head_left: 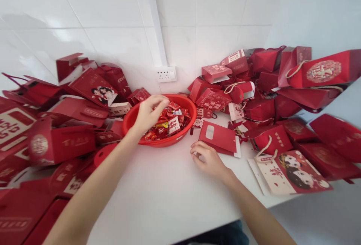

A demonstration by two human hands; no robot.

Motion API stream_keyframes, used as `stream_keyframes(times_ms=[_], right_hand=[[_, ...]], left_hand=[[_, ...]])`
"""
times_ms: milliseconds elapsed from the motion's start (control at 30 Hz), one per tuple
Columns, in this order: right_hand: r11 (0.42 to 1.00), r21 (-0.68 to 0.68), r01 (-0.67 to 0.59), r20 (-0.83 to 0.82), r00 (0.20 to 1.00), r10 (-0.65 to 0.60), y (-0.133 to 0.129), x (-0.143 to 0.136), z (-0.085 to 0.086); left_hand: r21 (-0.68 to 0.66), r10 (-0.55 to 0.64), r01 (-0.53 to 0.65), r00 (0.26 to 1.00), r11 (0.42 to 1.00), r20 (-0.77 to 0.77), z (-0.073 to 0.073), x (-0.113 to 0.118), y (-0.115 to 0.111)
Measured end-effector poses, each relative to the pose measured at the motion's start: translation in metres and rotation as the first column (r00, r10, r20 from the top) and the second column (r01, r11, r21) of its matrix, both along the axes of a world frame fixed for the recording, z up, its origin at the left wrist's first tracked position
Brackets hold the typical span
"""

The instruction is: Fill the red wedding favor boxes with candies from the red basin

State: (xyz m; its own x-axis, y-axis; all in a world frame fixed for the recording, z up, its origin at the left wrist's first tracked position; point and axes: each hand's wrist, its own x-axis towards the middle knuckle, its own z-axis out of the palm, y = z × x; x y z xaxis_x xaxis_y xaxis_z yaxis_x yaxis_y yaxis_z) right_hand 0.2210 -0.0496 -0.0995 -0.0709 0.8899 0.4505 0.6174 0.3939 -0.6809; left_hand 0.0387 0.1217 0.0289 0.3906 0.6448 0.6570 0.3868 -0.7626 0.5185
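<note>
Left hand point(148, 112) hangs over the red bowl point(132, 119) just above centre frame, fingers pinched together right above the wrapped candies point(169, 123); can't tell if there's one between them. Right hand point(207, 158), lower centre, rests on the white table point(166, 196) with loosely curled fingers touching the corner of a flat red gift bag point(218, 136), holding nothing, probably pinning it down. More red bags point(293, 171) are heaped along both sides, within reach.

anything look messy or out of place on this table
Nothing is spilled or visibly torn. The candies all sit inside the red basin. The red gift bags lie in loose, tumbled heaps on both sides, many on their sides. The left hand hovers over the basin; the right hand rests by a flat bag.
</note>
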Motion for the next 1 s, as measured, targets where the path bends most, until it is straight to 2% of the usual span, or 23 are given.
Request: stream_keyframes(times_ms=[67,133,267,367,433,500,567,667,733,800,833,900,1000], right_hand=[[0.999,0.038,0.008,-0.016,1.000,-0.007,-0.001,0.002,0.000],[0.997,0.080,0.019,-0.037,0.999,-0.016,-0.002,0.004,0.002],[0.974,0.205,0.100,-0.080,0.993,-0.085,-0.005,0.009,0.014],[0.920,0.301,0.252,-0.069,0.968,-0.242,-0.016,0.020,0.025],[0.860,0.362,0.359,-0.067,0.930,-0.360,-0.033,0.036,0.029],[0.803,0.397,0.444,-0.085,0.889,-0.450,-0.056,0.057,0.032],[0.694,0.434,0.574,-0.046,0.784,-0.620,-0.083,0.082,0.035],[0.522,0.495,0.694,0.004,0.599,-0.801,-0.119,0.118,0.044],[0.464,0.502,0.730,0.067,0.502,-0.862,-0.132,0.138,0.053],[0.469,0.542,0.697,0.158,0.464,-0.872,-0.132,0.153,0.060],[0.499,0.562,0.660,0.216,0.465,-0.859,-0.127,0.159,0.062],[0.602,0.550,0.579,0.363,0.484,-0.796,-0.110,0.167,0.061],[0.751,0.427,0.504,0.567,0.497,-0.657,-0.077,0.174,0.052]], left_hand=[[0.097,-0.169,0.163,0.985,0.982,0.048,-0.017,0.004,-0.032],[0.159,-0.302,0.294,0.953,0.943,0.026,-0.037,0.005,-0.060],[0.148,-0.516,0.523,0.852,0.839,-0.087,-0.086,0.001,-0.093],[0.082,-0.537,0.541,0.841,0.837,-0.073,-0.121,-0.006,-0.101],[0.050,-0.482,0.482,0.876,0.875,-0.006,-0.138,-0.013,-0.103],[0.028,-0.433,0.432,0.900,0.901,0.053,-0.146,-0.020,-0.104],[0.010,-0.411,0.412,0.906,0.911,0.097,-0.148,-0.024,-0.104],[-0.036,-0.413,0.419,0.903,0.907,0.122,-0.147,-0.025,-0.102],[-0.075,-0.413,0.423,0.902,0.903,0.124,-0.147,-0.023,-0.100],[-0.100,-0.416,0.428,0.901,0.898,0.121,-0.147,-0.020,-0.100],[-0.105,-0.420,0.432,0.900,0.896,0.118,-0.148,-0.019,-0.100],[-0.120,-0.427,0.438,0.898,0.891,0.109,-0.148,-0.018,-0.101],[-0.147,-0.431,0.443,0.896,0.884,0.107,-0.149,-0.019,-0.103]])
